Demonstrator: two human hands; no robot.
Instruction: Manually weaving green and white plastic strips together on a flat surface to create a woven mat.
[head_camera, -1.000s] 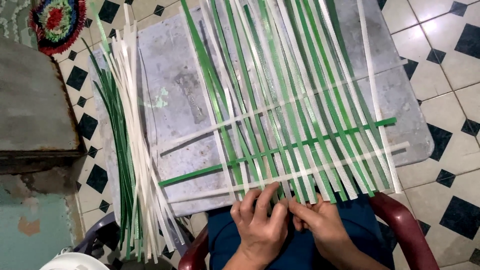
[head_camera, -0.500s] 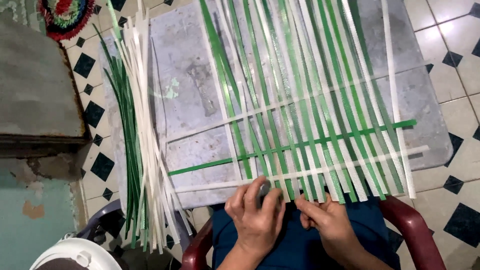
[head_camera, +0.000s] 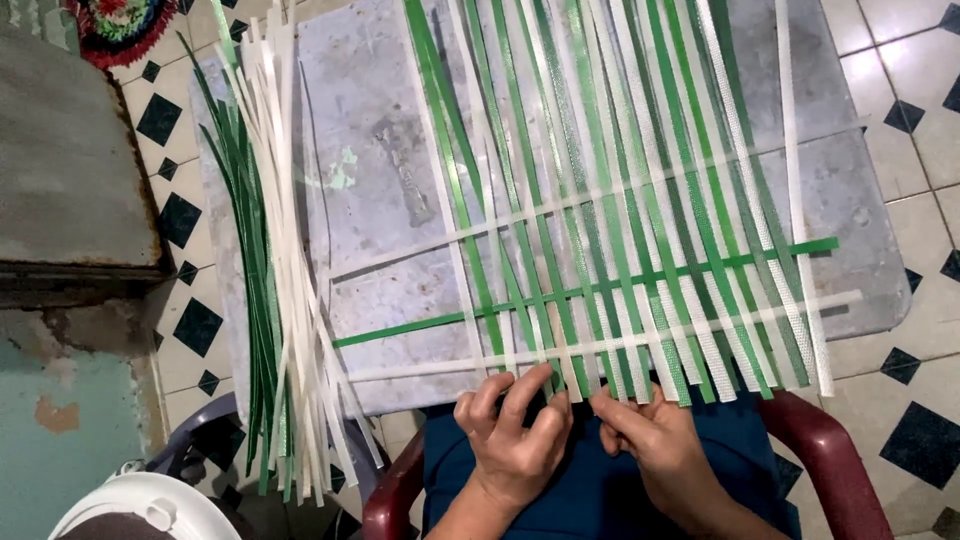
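A loose weave of green and white plastic strips (head_camera: 620, 220) lies on a grey board (head_camera: 380, 190) across my lap. Several long strips run away from me; three crosswise strips, white, green and white (head_camera: 600, 345), pass through them. My left hand (head_camera: 515, 430) rests at the near edge with its fingers curled on the ends of the strips. My right hand (head_camera: 650, 435) sits beside it, fingertips pinching a strip end near the closest white cross strip. The two hands nearly touch.
A bundle of spare green and white strips (head_camera: 275, 270) lies along the board's left edge. I sit in a dark red plastic chair (head_camera: 830, 450). A grey slab (head_camera: 70, 160) is at left, a white round object (head_camera: 150, 510) at bottom left, black-and-white floor tiles around.
The view has shifted slightly, so the weave sits further right and lower. Both hands stay at the near edge, fingers working the strip ends with small movements.
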